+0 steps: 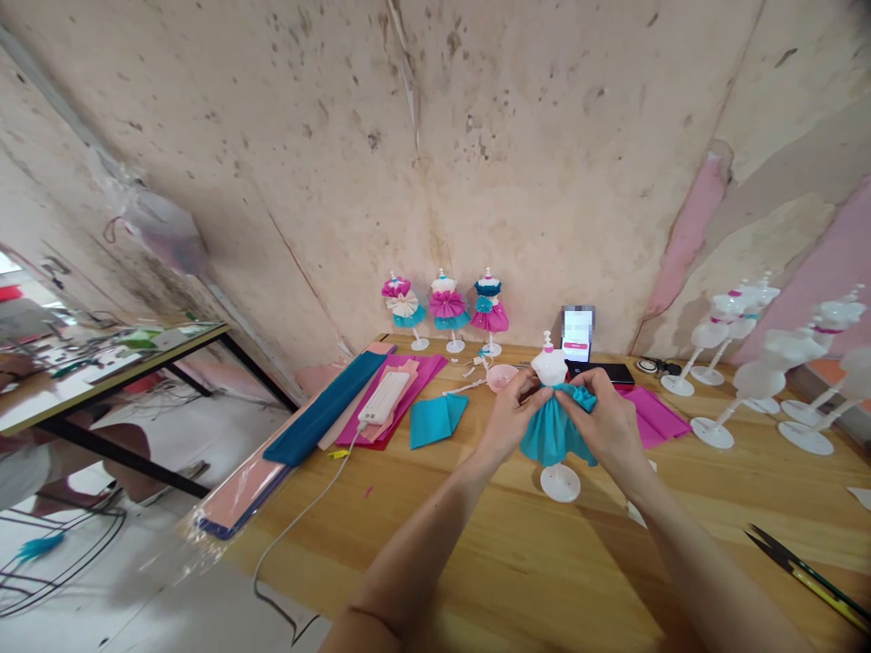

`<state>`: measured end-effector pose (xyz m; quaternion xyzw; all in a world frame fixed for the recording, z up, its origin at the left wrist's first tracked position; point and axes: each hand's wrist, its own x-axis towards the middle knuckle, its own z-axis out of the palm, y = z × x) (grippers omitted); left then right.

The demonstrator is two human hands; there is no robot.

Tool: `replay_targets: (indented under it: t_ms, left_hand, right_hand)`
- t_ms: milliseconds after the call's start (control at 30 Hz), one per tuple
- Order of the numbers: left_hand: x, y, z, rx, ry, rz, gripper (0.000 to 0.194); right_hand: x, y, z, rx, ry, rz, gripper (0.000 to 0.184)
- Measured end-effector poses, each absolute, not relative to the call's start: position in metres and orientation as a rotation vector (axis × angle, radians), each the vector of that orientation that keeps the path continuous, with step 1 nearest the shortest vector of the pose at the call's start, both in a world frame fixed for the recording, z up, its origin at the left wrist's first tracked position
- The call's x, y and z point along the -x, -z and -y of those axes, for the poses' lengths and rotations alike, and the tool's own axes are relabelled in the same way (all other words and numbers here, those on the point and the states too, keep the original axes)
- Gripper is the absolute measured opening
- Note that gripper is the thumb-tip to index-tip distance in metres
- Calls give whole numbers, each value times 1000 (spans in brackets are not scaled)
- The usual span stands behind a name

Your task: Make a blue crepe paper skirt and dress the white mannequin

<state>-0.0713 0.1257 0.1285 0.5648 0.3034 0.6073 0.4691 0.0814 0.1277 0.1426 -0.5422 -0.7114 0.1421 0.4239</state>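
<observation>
Left hand [515,410] and right hand [607,413] both pinch the gathered top of the turquoise crinkled skirt [553,438], around the small white plastic mannequin [550,367], upright on the wooden counter [517,580]!

Soft, bright light — faint shadows, wide-angle edge distortion

Gathered turquoise skirt [552,439] on upright white mannequin [550,367]
</observation>
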Motion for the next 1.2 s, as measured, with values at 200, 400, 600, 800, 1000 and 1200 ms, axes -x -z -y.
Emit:
replay_targets:
  t_ms: [200, 400, 600, 800, 1000, 1200]
  left_hand:
    - [74, -128, -130, -1407, -1476, -694, 33]
    - [76, -129, -129, -1557, -1574, -829, 28]
    - [77, -131, -127, -1649, -1569, -898, 28]
    - [77, -129, -128, -1642, -1577, -898, 26]
    - [74, -129, -126, -1546, -1567, -800, 31]
    - [71, -128, -127, -1491, -1546, -780, 34]
  right_hand:
    - [-82, -146, -127, 1376, -384, 1814, 32]
    - [-84, -150, -128, 1205, -757, 1752, 37]
    - [-85, -147, -130, 1041, -1211, 1542, 38]
    - [-82, -142, -130, 1034, -1212, 1506, 36]
    - [-80, -142, -128, 1114, -982, 1588, 35]
    - [-78, -145, -126, 1137, -845, 1625, 32]
